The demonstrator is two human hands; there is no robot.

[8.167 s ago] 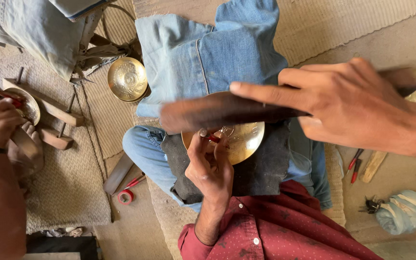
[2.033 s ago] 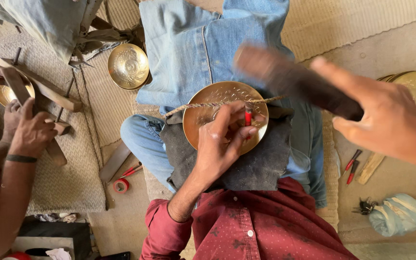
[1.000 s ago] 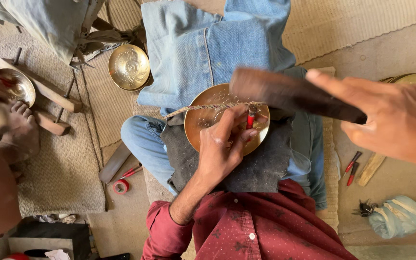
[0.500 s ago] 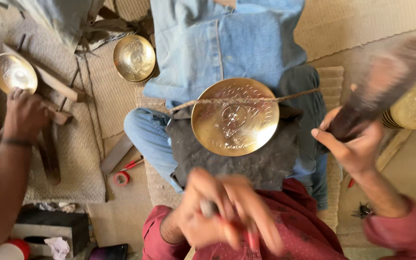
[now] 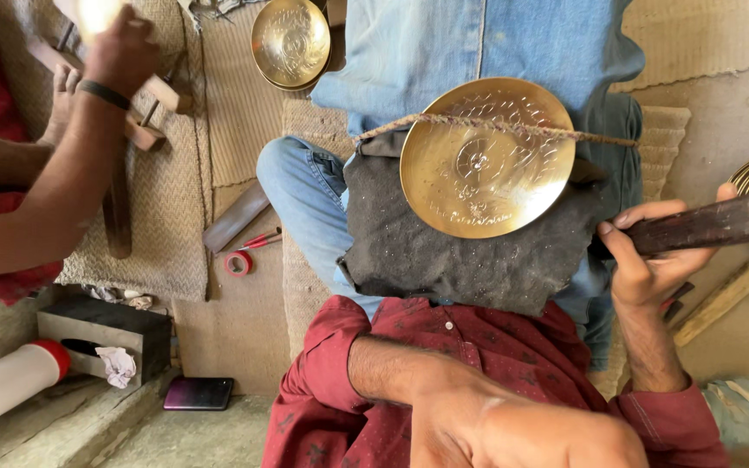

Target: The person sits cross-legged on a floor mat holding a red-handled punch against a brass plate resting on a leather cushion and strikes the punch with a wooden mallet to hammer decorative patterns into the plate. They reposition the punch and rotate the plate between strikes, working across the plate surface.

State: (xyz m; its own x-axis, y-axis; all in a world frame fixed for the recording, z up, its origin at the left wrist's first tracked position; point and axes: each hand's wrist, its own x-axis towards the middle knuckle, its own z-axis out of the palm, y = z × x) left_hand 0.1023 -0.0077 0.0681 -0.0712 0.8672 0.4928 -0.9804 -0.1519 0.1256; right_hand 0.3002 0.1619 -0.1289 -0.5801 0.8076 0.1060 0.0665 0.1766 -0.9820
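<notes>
Head view: right hand [image 5: 643, 260] grips a dark wooden mallet [image 5: 721, 221]; left hand [image 5: 513, 429], blurred, looks clenched, contents unclear.

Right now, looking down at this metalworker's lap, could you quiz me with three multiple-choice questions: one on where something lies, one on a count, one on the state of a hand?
1. Where does the engraved round brass plate rest?
A. on the dark grey cloth over the lap
B. on the dark phone
C. inside the grey block

2. How many twisted cords cross that plate?
A. none
B. one
C. three

3. What is the right hand doing?
A. lying flat and empty
B. gripping a dark wooden stick
C. pinching the red tape roll

Answers:
1. A, the cloth shows all round the plate's lower rim.
2. B, a single cord runs across its upper part.
3. B, the fingers wrap round the stick's end.
</notes>
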